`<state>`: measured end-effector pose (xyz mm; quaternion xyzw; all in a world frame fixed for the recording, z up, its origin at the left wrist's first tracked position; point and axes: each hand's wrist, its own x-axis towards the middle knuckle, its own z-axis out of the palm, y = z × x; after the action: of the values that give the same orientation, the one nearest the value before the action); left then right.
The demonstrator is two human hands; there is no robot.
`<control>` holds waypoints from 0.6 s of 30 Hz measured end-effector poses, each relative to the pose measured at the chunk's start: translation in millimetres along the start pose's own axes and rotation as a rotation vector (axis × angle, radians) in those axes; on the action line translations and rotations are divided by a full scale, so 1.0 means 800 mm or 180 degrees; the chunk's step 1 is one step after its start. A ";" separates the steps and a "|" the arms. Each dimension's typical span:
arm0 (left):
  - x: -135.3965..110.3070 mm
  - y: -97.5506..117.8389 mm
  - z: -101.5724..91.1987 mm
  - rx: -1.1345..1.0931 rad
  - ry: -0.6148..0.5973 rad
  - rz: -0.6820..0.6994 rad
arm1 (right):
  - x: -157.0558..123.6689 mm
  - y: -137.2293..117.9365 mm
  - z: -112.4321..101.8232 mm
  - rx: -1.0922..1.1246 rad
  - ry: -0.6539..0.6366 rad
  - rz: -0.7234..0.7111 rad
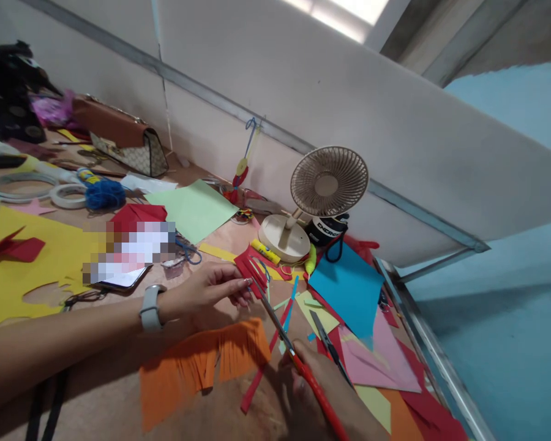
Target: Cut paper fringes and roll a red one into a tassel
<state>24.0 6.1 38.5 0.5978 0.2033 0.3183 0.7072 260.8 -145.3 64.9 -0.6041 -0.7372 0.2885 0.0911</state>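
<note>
My left hand (224, 285), with a watch on its wrist, pinches a piece of red paper (250, 269) that has cut strips along it. In my right hand (303, 376) is a pair of scissors (319, 392) with red handles. Its blades reach up to the red paper beside my left fingertips. Below my left hand lies an orange paper (165, 386) with a fringed edge. A narrow red strip (252, 392) rests on the table between the orange paper and my right hand.
A small fan (328, 184) stands at the back, a yellow glue stick (265, 251) by its base. To the right lie a box cutter (328, 343) and blue paper (349, 288). A phone (123, 278), yellow paper (50, 269), tape rolls (68, 196) and a handbag (123, 135) are leftward.
</note>
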 end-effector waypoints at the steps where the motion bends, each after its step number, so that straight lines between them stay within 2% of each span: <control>1: 0.000 -0.001 0.000 -0.0004 -0.0028 -0.0001 | 0.000 -0.004 0.000 0.0053 -0.0015 -0.0012; 8: -0.002 -0.002 0.002 0.0175 0.0048 0.0030 | 0.000 -0.016 0.000 0.0076 0.0072 0.0251; 18: -0.005 -0.004 0.005 0.0277 0.0016 0.0035 | 0.001 -0.024 -0.005 0.0013 -0.0048 0.0541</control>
<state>24.6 0.2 36.2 0.6282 0.2154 0.3144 0.6783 246.4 -144.9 78.2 -0.6621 -0.6834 0.3013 0.0619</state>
